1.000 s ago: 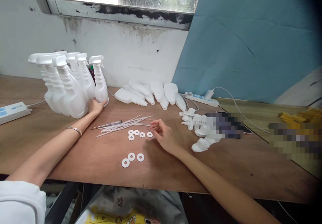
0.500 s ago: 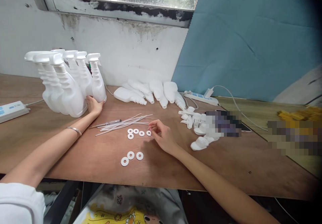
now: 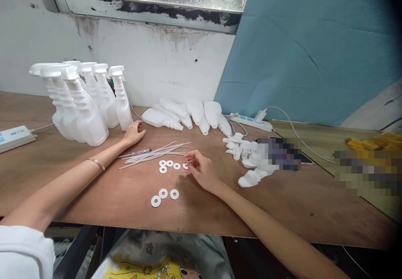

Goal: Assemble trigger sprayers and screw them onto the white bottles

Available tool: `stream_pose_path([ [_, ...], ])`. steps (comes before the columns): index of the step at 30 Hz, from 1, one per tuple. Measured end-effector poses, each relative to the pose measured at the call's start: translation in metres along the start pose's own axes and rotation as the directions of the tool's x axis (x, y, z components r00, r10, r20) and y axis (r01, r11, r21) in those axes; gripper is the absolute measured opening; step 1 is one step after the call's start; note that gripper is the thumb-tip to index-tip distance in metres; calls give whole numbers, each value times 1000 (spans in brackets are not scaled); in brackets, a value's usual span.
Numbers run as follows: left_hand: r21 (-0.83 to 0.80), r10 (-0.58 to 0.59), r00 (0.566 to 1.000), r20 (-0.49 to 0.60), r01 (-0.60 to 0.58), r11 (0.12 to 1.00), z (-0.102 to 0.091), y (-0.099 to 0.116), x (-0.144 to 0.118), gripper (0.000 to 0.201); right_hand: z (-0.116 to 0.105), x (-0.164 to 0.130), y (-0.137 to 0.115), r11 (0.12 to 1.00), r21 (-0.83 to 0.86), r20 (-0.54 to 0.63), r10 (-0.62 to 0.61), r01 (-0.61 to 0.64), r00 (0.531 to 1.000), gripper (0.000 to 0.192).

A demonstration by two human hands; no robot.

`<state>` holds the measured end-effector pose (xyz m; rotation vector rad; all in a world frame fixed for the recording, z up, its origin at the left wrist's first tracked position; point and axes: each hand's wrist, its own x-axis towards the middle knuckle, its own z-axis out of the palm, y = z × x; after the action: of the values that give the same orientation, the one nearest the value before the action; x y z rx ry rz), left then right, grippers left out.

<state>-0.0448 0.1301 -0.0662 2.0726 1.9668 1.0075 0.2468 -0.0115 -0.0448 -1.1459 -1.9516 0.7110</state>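
My left hand (image 3: pixel 134 133) is on the table just right of the standing white spray bottles (image 3: pixel 92 116). Its fingers are loosely bent and apart, with nothing in them. Closest to it are the outermost spray bottle (image 3: pixel 123 103) and a headless white bottle (image 3: pixel 157 118) lying on its side. My right hand (image 3: pixel 203 171) hovers low over the table, thumb and fingers apart, holding nothing I can see. Its fingertips partly cover one white ring washer (image 3: pixel 185 166). Several more washers (image 3: pixel 163 170) lie to its left, and three washers (image 3: pixel 163 193) lie nearer the table's front edge.
Thin white tubes (image 3: pixel 157 152) and a screwdriver-like tool (image 3: pixel 138 152) lie between my hands. More bottles (image 3: pixel 195 111) lie along the wall. White spray heads (image 3: pixel 248 151) are piled at right, beside a blurred phone-like object. Power strips (image 3: pixel 251 122) and cables rest on the table.
My left hand has come away from the outermost spray bottle and moved right, toward the lying bottles. That spray bottle now stands slightly farther left. My right hand has barely moved.
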Motion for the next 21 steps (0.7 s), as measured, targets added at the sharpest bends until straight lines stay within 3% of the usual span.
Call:
stream_pose_path([
  [4, 14, -8, 999, 31, 8, 1000, 13, -2, 20, 52, 1, -1, 1, 1000, -1, 5, -14, 14, 1000, 13],
  [9, 50, -57, 998, 27, 56, 997, 14, -13, 37, 49, 2, -2, 1, 999, 4, 19, -33, 33, 999, 13],
  [21, 70, -111, 993, 39, 108, 992, 8, -17, 32, 41, 0, -2, -1, 997, -53, 18, -58, 59, 998, 10],
])
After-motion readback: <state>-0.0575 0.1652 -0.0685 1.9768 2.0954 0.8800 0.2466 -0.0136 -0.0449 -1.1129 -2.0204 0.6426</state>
